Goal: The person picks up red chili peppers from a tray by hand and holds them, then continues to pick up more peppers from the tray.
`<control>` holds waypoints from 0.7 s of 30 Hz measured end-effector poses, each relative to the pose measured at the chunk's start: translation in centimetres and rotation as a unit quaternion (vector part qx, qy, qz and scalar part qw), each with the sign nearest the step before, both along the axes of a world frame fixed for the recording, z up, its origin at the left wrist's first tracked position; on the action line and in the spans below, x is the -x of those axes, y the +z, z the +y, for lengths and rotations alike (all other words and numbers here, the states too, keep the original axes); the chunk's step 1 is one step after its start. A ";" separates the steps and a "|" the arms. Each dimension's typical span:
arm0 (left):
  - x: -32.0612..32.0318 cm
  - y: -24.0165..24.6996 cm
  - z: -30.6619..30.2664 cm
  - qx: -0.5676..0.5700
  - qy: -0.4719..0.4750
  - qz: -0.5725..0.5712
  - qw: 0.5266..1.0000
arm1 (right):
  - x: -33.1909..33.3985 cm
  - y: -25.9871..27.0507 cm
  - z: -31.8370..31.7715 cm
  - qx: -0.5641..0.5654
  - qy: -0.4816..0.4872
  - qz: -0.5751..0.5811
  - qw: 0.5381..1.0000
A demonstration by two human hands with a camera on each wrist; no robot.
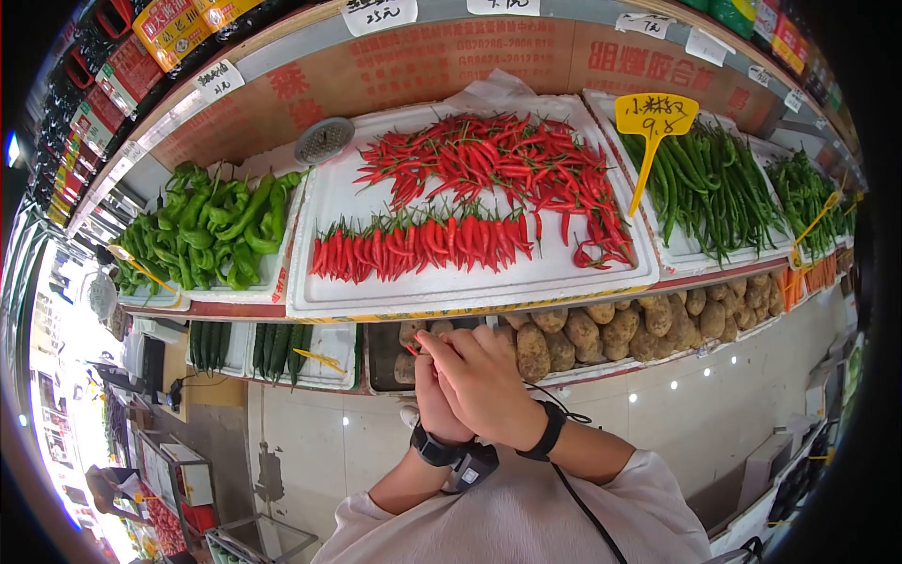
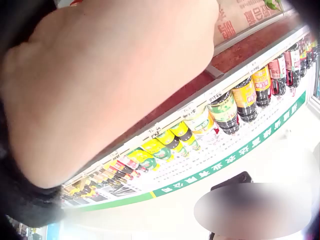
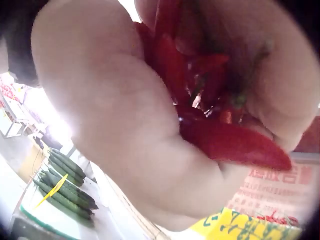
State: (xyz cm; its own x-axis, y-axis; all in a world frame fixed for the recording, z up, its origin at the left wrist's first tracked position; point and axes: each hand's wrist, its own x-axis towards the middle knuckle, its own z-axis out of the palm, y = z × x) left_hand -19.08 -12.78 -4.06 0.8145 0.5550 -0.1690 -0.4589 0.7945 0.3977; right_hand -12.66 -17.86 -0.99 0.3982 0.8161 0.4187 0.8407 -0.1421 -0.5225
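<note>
Chilies cupped between my curled left hand and right hand, just below centre.
I'm likely bunching them; next calls for adding them to the chili row, mid-frame.

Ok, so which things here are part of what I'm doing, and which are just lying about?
Likely in the job: left hand, right hand, red chilies between them, chili row, chili heap, white tray.

Just lying about: green peppers, green chilies, cucumbers, potatoes, bottles.
</note>
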 end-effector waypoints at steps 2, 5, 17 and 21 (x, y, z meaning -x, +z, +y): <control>-0.1 0.0 0.0 0.004 -0.002 -0.021 1.000 | 0.1 -0.1 0.1 -0.011 -0.006 -0.009 1.000; -0.3 -0.1 -0.1 0.015 -0.007 -0.049 0.999 | 0.5 -0.3 0.3 -0.025 -0.030 -0.029 0.999; -1.3 0.0 -0.9 0.042 -0.038 -0.175 0.983 | 0.2 -0.7 0.6 -0.109 -0.038 0.013 0.993; -1.4 -0.2 -1.0 0.047 -0.046 -0.208 0.976 | 0.0 -0.9 0.6 -0.144 -0.017 0.094 0.985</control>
